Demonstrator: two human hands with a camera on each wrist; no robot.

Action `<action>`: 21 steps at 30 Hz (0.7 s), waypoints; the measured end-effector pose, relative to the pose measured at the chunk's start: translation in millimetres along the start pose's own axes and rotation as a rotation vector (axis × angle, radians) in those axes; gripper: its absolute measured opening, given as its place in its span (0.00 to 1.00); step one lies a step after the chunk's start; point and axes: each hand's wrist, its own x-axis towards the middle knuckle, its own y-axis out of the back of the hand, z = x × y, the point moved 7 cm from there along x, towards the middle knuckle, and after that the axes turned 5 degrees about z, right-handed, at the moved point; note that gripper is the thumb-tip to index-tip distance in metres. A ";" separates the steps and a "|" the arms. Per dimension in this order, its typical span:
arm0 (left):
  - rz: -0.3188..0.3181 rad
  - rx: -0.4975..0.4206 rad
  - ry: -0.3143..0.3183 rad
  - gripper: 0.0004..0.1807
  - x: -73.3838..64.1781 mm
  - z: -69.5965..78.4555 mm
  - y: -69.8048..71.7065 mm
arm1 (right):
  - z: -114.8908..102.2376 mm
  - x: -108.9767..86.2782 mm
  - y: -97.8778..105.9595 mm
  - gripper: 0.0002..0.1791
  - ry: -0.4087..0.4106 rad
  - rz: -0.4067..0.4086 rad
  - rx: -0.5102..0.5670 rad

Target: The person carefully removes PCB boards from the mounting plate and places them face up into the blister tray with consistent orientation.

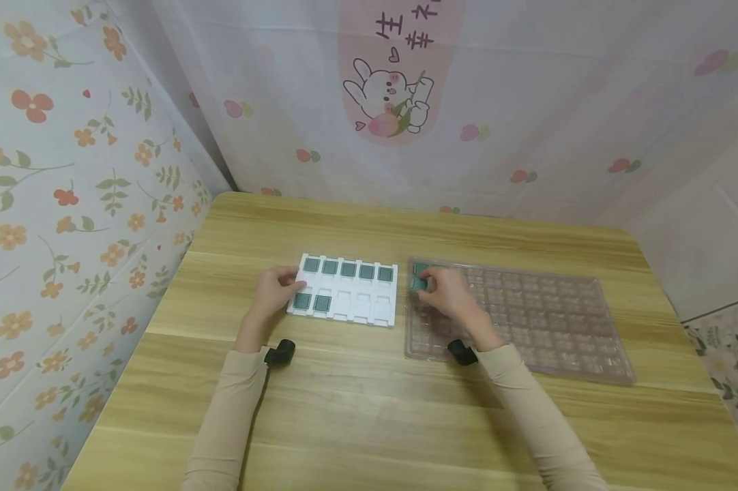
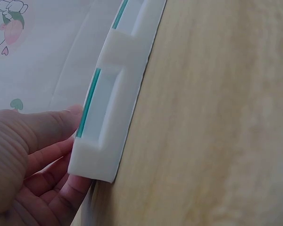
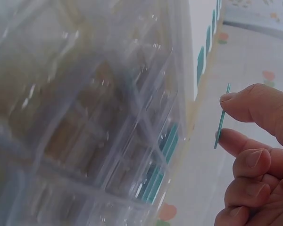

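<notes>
Pinching green square [image 3: 221, 117] in right hand [image 1: 450, 294], at left end of clear tray [image 1: 547, 320]; gripping white tray [image 1: 359, 311] by left edge with left hand [image 1: 273, 294] (avoid tilting). Best handled by edges, lightly

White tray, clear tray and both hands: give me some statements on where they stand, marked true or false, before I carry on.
1. The left hand holds the white tray by its edge. True.
2. The right hand holds nothing. False: its grip pinches a green chip.
3. The white tray's far row has five chips. True.
4. Its near row is full too. False: only the two leftmost pockets hold chips.
5. The clear tray lies right of the white tray in the head view. True.
</notes>
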 end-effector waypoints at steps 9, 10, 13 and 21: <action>0.002 -0.009 0.001 0.20 0.3 0.1 -0.4 | 18.6 1.9 9.0 0.17 -0.030 -0.009 0.002; 0.002 -0.007 0.003 0.20 0.0 0.2 -0.3 | 20.9 1.9 10.0 0.17 -0.032 -0.012 0.005; 0.001 -0.006 0.011 0.21 -0.6 0.6 -0.2 | 29.0 2.0 12.6 0.17 -0.045 -0.019 0.018; 0.000 -0.009 0.023 0.21 -1.5 0.7 -0.2 | 48.1 2.5 20.1 0.17 -0.085 -0.008 -0.031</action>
